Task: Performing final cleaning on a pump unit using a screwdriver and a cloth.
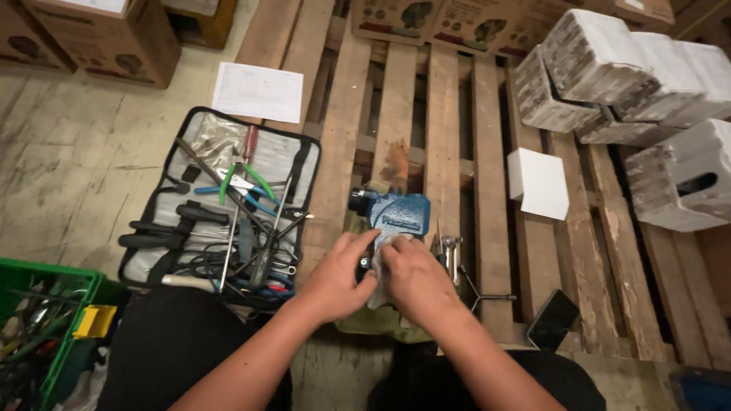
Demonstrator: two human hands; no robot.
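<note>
A blue power tool body (396, 213) lies on a wooden pallet (343, 144) in front of me. My left hand (339, 278) rests on its near left side, fingers stretched toward the dark round end. My right hand (415, 278) presses a pale cloth (378, 293) against the tool's near end. Under the tool lies a greenish rag (365, 323). Several small metal wrenches and a hex key (457, 262) lie just right of my right hand.
An open grey tool roll (221, 209) with pliers, screwdrivers and cables lies to the left. A green crate (46, 327) sits at bottom left, a sheet of paper (257, 91) above the roll, white foam blocks (632, 84) at right, a dark phone (552, 320) near right.
</note>
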